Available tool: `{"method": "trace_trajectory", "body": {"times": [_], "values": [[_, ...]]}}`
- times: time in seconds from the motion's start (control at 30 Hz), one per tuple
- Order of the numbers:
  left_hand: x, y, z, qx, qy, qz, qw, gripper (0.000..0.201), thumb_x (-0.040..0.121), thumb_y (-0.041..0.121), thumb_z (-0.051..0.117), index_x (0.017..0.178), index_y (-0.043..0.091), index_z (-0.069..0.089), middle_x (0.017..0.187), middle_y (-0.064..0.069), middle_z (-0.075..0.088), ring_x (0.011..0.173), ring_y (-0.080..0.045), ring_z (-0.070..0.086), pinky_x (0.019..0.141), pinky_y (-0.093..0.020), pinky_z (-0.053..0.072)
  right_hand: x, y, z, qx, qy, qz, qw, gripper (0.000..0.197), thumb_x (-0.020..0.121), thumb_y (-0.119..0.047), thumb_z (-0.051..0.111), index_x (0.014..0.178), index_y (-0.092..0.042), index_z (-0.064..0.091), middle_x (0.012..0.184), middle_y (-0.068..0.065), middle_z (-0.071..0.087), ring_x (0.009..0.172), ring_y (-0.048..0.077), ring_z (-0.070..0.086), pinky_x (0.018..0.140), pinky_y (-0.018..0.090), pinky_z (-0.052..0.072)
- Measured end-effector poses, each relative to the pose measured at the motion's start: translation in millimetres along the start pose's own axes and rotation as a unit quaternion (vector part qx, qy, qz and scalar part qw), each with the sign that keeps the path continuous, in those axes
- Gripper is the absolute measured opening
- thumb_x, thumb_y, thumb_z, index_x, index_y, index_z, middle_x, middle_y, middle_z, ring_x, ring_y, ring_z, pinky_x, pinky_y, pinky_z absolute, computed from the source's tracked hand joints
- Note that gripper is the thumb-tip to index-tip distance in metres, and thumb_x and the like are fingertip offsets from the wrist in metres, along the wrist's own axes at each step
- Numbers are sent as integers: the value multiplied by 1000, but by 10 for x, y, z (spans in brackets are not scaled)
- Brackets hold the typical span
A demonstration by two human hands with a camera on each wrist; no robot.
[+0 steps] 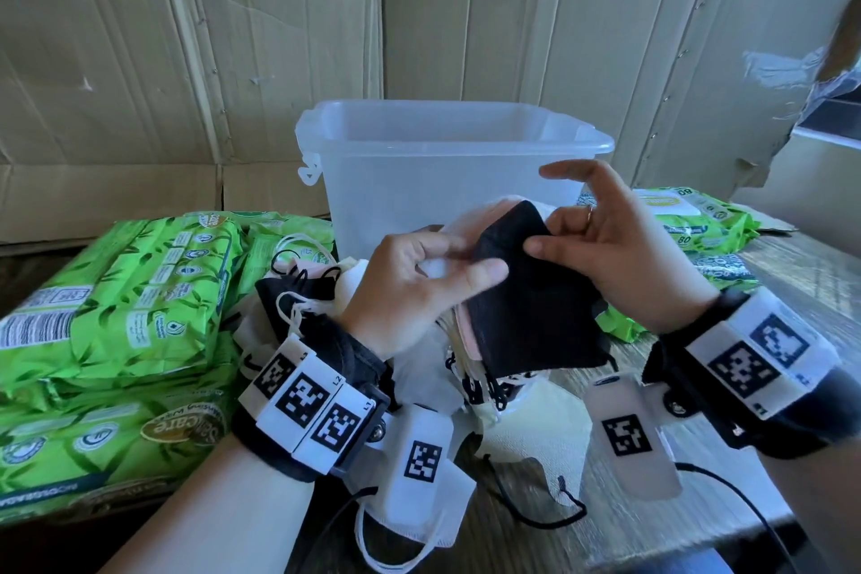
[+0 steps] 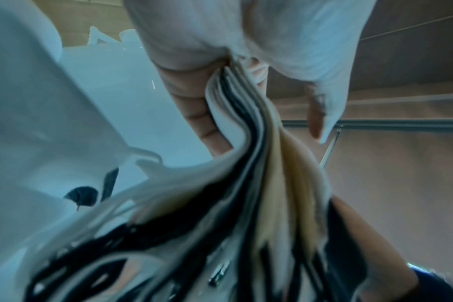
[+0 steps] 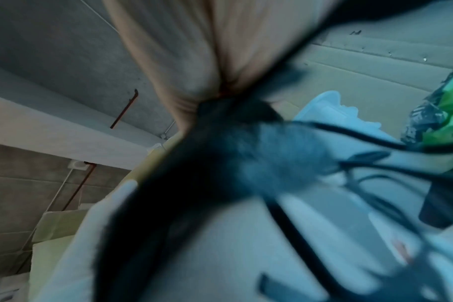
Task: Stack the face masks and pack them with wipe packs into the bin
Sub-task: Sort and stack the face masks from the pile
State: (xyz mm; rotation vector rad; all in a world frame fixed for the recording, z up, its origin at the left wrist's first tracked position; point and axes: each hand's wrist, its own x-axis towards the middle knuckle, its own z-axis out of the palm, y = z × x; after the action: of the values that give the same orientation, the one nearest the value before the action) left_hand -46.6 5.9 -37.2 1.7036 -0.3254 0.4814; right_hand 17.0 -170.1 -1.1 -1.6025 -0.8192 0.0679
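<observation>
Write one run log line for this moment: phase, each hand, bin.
phase: stacking masks | left hand: grips mask stack | right hand: pinches black mask on the stack | bin: no masks visible inside

top mask (image 1: 531, 294): plain black
mask stack (image 2: 248, 163): white, black, cream, pinkish layers
loose masks (image 1: 526, 429): cream and white, black ear loops
wipe packs (image 1: 116, 294): bright green, bamboo-leaf print, at 9 o'clock
bin (image 1: 447, 163): frosted clear
wrist bands (image 1: 307, 401): white with black square codes
</observation>
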Motion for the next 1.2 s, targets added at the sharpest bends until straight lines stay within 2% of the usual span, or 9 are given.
{"method": "trace_trajectory", "body": {"times": [0.17, 0.33, 0.43, 0.6, 0.7, 0.8, 0.97, 1.07, 1.2], "values": [[2, -96, 51, 38, 7, -1, 999, 36, 58, 41, 76, 87, 20, 76, 100, -2, 73, 99, -16, 66, 93, -34, 49, 26, 28, 74, -43, 42, 1, 998, 41, 76, 7, 67, 92, -23, 45, 54, -3, 54, 46, 9, 49, 45, 22, 41], [33, -97, 36, 86, 29, 20, 996, 25, 61, 30, 77, 84, 20, 74, 88, -6, 71, 89, -23, 64, 88, -36, 47, 8, 107, 87, -133, 107, -27, 985, 37, 63, -22, 78, 82, -30, 49, 59, -6, 54, 54, 15, 48, 57, 32, 40], [33, -95, 42, 66, 40, 31, 997, 26, 60, 21, 77, 86, 20, 71, 89, 5, 71, 87, -7, 63, 88, -26, 46, -7, 122, 79, -263, 129, -35, 956, 42, 59, -37, 84, 83, -32, 49, 72, -9, 53, 61, 10, 49, 62, 23, 38], [26, -106, 44, 65, 26, 74, 995, 57, 64, 10, 75, 109, 38, 54, 107, 36, 60, 111, 10, 53, 95, -6, 34, -63, 98, 59, -332, 96, -37, 938, 40, 58, -29, 84, 85, -20, 55, 86, -5, 51, 81, 18, 51, 67, 9, 35], [27, -133, 51, 80, 28, 66, 994, 60, 67, 5, 79, 109, 41, 55, 105, 39, 60, 110, 15, 52, 93, -3, 32, -94, 60, 69, -347, 84, -76, 931, 33, 62, -22, 83, 79, -4, 61, 80, -2, 52, 80, 17, 49, 69, 23, 34], [31, -145, 34, 80, 33, 44, 995, 45, 68, 10, 79, 99, 39, 64, 100, 24, 68, 100, 7, 60, 91, -11, 40, -145, 26, 120, -359, 60, -78, 928, 24, 67, -21, 80, 75, -15, 58, 67, -12, 51, 70, 13, 45, 70, 33, 31], [11, -74, 56, 10, 37, -16, 999, 34, 72, 29, 75, 104, 20, 70, 107, -1, 70, 97, -9, 65, 92, -32, 52, -145, 49, 95, -192, 77, -84, 975, 18, 66, -18, 74, 75, -14, 59, 71, 8, 65, 70, 21, 58, 72, 36, 48], [33, -94, 13, -12, 32, -62, 998, 41, 84, 56, 56, 106, 24, 69, 118, 0, 66, 112, -6, 59, 99, -23, 40, -124, 44, -6, -50, 143, -91, 984, 26, 68, 2, 74, 81, -16, 61, 78, -11, 71, 77, 3, 64, 75, 22, 51], [15, -107, 15, -174, 21, -157, 972, 74, 75, 69, 39, 117, 14, 66, 112, -19, 67, 104, -27, 64, 87, -33, 48, -88, 25, -16, 42, 163, -58, 984, 29, 65, -7, 68, 91, -18, 60, 82, -6, 71, 83, 12, 66, 83, 35, 53]]}}
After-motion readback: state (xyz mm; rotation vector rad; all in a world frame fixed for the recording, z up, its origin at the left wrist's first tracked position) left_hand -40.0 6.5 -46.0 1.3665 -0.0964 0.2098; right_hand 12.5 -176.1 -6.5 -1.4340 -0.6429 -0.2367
